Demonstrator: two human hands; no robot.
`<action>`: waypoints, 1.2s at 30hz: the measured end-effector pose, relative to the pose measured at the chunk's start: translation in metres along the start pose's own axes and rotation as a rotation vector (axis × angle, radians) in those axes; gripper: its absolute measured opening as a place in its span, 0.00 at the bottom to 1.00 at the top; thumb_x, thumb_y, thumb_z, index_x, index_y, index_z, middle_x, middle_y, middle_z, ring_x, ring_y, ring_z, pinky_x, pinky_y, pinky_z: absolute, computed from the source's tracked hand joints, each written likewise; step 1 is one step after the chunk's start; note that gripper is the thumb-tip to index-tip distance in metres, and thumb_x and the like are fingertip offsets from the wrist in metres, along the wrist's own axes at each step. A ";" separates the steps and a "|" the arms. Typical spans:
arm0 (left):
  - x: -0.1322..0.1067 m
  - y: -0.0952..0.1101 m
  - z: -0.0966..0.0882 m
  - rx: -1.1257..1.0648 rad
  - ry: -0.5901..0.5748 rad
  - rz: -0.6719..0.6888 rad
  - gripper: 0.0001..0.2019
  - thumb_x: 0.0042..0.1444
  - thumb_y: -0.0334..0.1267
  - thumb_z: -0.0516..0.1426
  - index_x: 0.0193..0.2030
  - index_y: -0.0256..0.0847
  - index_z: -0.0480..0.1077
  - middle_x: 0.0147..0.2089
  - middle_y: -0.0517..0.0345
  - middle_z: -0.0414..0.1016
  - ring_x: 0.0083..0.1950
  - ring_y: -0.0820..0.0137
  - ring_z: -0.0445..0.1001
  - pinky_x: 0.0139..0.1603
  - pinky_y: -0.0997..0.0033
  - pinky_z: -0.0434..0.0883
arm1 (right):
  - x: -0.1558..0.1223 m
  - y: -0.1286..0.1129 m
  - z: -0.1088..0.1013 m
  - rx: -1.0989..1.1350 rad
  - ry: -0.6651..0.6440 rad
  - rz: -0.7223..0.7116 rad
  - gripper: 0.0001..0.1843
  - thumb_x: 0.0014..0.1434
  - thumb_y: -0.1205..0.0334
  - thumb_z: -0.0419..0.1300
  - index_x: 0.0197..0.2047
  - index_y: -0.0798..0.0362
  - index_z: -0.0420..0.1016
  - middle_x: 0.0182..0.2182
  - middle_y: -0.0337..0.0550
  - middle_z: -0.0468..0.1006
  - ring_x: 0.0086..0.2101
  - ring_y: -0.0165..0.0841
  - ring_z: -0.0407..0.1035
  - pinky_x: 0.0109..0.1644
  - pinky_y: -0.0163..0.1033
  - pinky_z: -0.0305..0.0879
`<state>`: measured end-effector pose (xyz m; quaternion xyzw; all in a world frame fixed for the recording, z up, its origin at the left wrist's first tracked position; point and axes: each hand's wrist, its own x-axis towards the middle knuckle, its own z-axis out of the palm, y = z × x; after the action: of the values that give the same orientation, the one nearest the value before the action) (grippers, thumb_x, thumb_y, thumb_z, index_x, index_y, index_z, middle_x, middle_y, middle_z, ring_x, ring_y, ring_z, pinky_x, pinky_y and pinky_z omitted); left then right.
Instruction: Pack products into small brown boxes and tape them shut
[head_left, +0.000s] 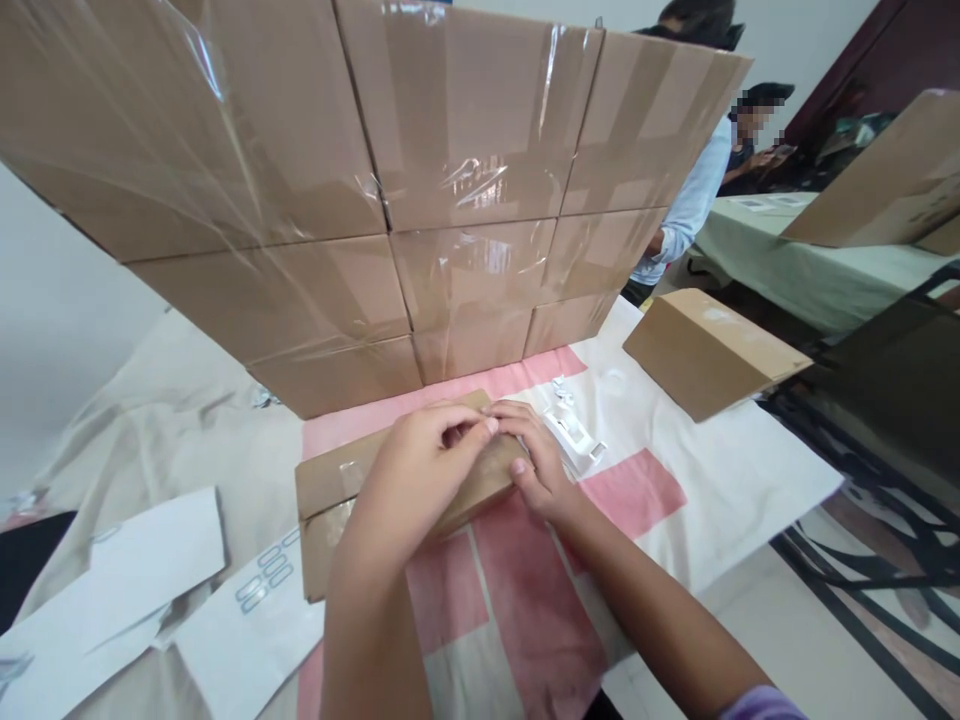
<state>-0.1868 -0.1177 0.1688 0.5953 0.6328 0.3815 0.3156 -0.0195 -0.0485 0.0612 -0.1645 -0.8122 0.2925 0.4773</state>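
Note:
A small flat cardboard box with clear tape lies on the table in front of me. My left hand is over its top, with thumb and index finger pinched together near the right end; what they hold, if anything, is too small to make out. My right hand curves over the right end of the same box, fingers at the far edge and thumb at the near side. The fingertips of both hands almost meet. Just beyond my right hand lies a slim white plastic piece with a cut-out.
Behind the box rises a tall panel of taped cardboard boxes. White paper sheets lie at the left on the cloth. Farther right sits an open cardboard piece. Two people are behind, one in a light blue sleeve.

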 end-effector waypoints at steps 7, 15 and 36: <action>0.005 -0.015 0.001 0.038 -0.002 0.003 0.08 0.57 0.42 0.60 0.39 0.47 0.81 0.34 0.59 0.78 0.34 0.66 0.71 0.34 0.68 0.64 | -0.003 -0.002 0.008 0.033 0.026 0.007 0.21 0.72 0.45 0.48 0.60 0.44 0.65 0.58 0.51 0.70 0.61 0.47 0.64 0.66 0.61 0.61; 0.001 -0.005 0.003 0.123 0.022 -0.023 0.06 0.56 0.38 0.61 0.38 0.48 0.80 0.32 0.63 0.74 0.33 0.69 0.69 0.33 0.70 0.61 | -0.010 -0.006 0.015 0.145 0.118 0.176 0.26 0.72 0.46 0.50 0.67 0.46 0.52 0.63 0.55 0.64 0.63 0.45 0.63 0.61 0.56 0.68; 0.004 -0.010 0.005 0.042 0.005 -0.080 0.06 0.55 0.41 0.62 0.36 0.47 0.83 0.32 0.60 0.77 0.32 0.68 0.70 0.31 0.70 0.62 | -0.007 -0.007 0.013 0.139 0.101 0.192 0.28 0.71 0.46 0.51 0.69 0.46 0.53 0.63 0.54 0.65 0.63 0.46 0.62 0.62 0.56 0.67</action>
<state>-0.1880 -0.1135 0.1580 0.5750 0.6649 0.3566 0.3164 -0.0277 -0.0622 0.0564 -0.2226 -0.7455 0.3838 0.4974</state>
